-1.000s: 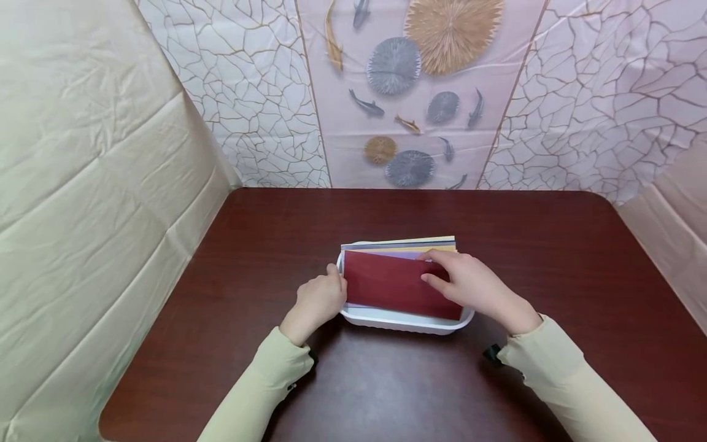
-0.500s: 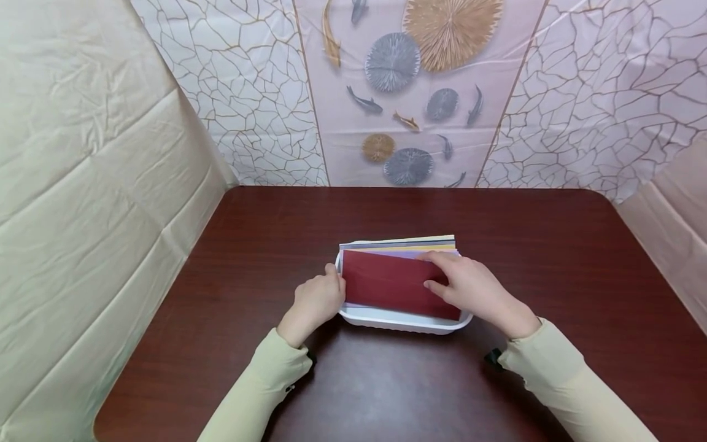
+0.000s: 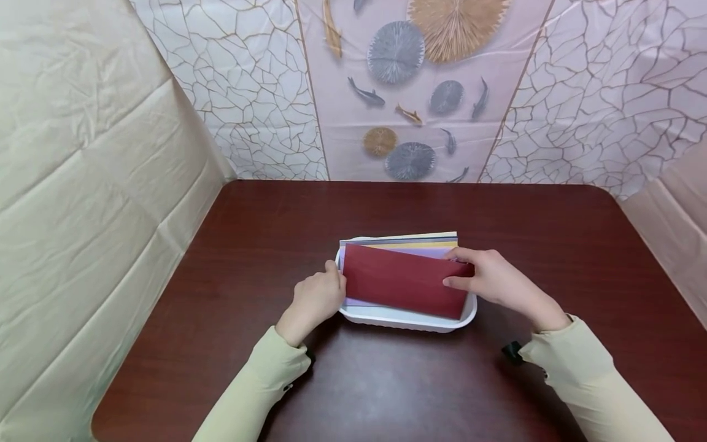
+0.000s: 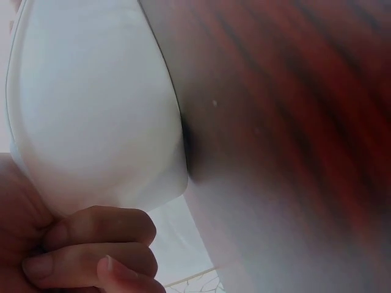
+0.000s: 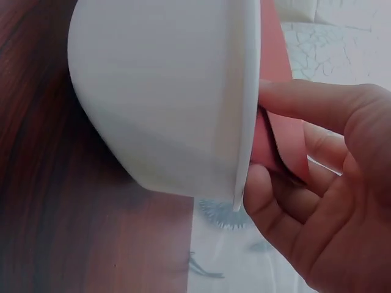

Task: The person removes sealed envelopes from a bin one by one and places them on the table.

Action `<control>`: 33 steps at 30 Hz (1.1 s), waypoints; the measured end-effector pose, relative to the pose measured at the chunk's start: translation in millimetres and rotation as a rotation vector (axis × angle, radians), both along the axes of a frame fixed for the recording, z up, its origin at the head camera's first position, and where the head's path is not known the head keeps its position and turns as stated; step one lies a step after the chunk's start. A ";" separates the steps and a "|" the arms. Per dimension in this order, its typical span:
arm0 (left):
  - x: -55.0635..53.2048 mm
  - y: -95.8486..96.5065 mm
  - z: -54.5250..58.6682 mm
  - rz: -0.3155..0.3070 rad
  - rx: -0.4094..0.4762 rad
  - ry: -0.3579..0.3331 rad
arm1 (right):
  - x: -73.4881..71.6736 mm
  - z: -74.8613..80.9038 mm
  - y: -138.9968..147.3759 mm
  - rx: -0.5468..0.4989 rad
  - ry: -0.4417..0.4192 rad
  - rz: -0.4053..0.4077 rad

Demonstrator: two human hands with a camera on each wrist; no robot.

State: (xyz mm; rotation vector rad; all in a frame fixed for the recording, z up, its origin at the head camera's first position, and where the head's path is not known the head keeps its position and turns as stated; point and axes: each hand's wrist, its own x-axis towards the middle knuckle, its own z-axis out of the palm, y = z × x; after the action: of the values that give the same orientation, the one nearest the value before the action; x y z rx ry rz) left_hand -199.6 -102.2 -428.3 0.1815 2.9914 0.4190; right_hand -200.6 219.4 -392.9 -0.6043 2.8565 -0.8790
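Observation:
A white plastic tub (image 3: pixel 405 324) holds a stack of coloured paper rectangles, with a dark red paper sheet (image 3: pixel 400 280) lying on top at a slight tilt. Behind it, edges of a purple sheet (image 3: pixel 425 252), a yellow sheet (image 3: pixel 442 244) and paler ones show. My left hand (image 3: pixel 317 299) grips the tub's left end, fingers curled in the left wrist view. At the opposite end, my right hand (image 3: pixel 499 279) pinches the red sheet, thumb on its near face. The right wrist view shows a dark gap between two red layers there; its fingers lie partly behind the paper.
The tub stands on a dark reddish-brown wooden table (image 3: pixel 375 393). A patterned cloth (image 3: pixel 411 92) hangs behind the table's far edge, and a cream cloth (image 3: pixel 105 202) hangs along the left side.
My right hand has moved to the right, and the red sheet has shifted slightly right with it. The left hand stays at the tub's end. The head view has tilted a little.

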 end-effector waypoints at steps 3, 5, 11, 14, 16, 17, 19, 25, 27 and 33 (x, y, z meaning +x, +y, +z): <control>0.0 -0.9 -0.6 -0.001 -0.002 -0.001 | 1.2 -0.9 3.2 -0.024 -0.037 -0.010; -0.3 -0.8 0.7 0.001 -0.005 -0.001 | 1.1 -1.0 4.0 -0.036 -0.052 -0.014; -0.4 0.2 -0.3 -0.005 -0.034 -0.014 | -0.9 -4.4 3.1 -0.101 -0.062 -0.031; -0.8 0.3 -0.8 -0.011 -0.040 -0.001 | -2.2 -3.6 1.0 -0.164 -0.060 -0.042; -0.6 0.0 -1.6 -0.014 -0.043 0.011 | -2.1 -2.8 -0.1 -0.194 -0.055 -0.052; -0.5 -0.1 -1.7 -0.015 -0.044 0.017 | -1.9 -2.1 -0.6 -0.206 -0.057 -0.056; -0.2 -0.4 -1.6 -0.015 -0.043 0.024 | -1.4 -0.3 -1.2 -0.216 -0.064 -0.069; 1.4 -0.6 -0.7 -0.015 -0.037 0.024 | 0.5 2.7 0.8 -0.230 -0.133 -0.148; 1.3 -0.7 -0.8 -0.016 -0.037 0.027 | 0.5 3.0 1.6 -0.238 -0.136 -0.168; 0.2 -0.6 0.5 -0.012 -0.036 0.023 | -0.3 3.7 2.4 -0.245 -0.113 -0.196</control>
State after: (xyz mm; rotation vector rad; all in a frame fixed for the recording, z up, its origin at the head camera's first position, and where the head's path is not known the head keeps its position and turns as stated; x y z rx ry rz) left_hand -199.4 -102.8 -427.8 0.2020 3.0162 0.3645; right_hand -200.9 221.8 -389.2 -0.2855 2.7608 -1.2632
